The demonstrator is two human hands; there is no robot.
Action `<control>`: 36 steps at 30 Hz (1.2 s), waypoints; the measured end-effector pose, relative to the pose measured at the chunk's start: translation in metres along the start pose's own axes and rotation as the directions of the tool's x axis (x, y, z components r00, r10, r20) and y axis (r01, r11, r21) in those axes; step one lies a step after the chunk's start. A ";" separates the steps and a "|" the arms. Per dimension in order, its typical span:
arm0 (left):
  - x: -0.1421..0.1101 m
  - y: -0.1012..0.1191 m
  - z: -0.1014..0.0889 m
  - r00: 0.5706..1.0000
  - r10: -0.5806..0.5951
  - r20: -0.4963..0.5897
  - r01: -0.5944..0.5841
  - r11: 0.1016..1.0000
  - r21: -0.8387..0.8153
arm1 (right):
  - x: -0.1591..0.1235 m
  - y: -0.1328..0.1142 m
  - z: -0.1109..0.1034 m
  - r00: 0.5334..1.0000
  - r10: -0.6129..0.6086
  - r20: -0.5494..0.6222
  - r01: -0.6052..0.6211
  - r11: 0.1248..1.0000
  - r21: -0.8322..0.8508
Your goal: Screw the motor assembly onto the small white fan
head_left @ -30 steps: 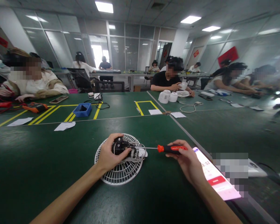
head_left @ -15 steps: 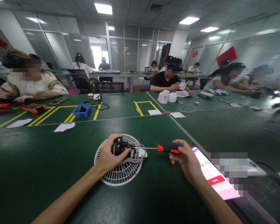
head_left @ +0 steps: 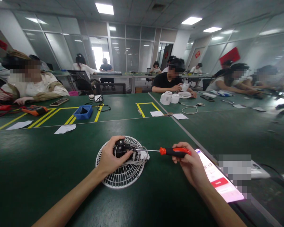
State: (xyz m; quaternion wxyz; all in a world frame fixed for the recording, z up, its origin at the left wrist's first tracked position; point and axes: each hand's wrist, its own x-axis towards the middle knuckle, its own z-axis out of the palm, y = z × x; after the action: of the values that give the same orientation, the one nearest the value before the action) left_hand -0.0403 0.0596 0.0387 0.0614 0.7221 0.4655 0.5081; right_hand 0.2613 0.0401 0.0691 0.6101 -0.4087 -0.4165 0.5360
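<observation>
My left hand (head_left: 113, 155) grips a black fan motor (head_left: 119, 149), thumb at its near side and fingers over the top. The motor rests on a round white fan grille (head_left: 119, 179) lying on the table, with pale wires and a white plastic part (head_left: 143, 155) at its right end. Closed around the red and black handle of a screwdriver (head_left: 175, 151) is my right hand (head_left: 190, 162). The screwdriver lies nearly level, its shaft pointing left, and its tip reaches the motor's right side. Whether the tip sits in a screw is too small to tell.
To the right lies a lit phone (head_left: 217, 179), close to my right forearm. Ahead are a blue bin (head_left: 83, 112), paper slips (head_left: 65, 129) and white plastic housings (head_left: 166, 98). Co-workers sit across the green table (head_left: 61, 154).
The screwdriver handle has turned, showing more red on top, and my right fingers have shifted around it. My left hand, motor and grille stay in place.
</observation>
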 end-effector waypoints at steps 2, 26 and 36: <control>0.000 0.000 0.000 1.000 -0.001 -0.002 0.001 1.000 0.002 | 0.000 0.000 0.000 1.000 -0.004 0.001 0.004 1.000 -0.022; -0.001 -0.004 0.002 1.000 -0.021 0.003 0.021 1.000 -0.007 | 0.008 0.011 -0.007 0.995 0.046 -0.089 -0.068 0.964 -0.256; 0.000 -0.002 0.000 0.999 -0.036 -0.003 0.036 0.999 -0.017 | 0.012 0.007 -0.008 0.992 0.045 -0.122 -0.075 0.964 -0.257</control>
State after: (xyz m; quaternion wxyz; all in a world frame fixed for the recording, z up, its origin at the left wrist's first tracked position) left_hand -0.0416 0.0614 0.0374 0.0760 0.7123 0.4740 0.5120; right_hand 0.2677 0.0523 0.0605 0.5574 -0.5279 -0.4350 0.4705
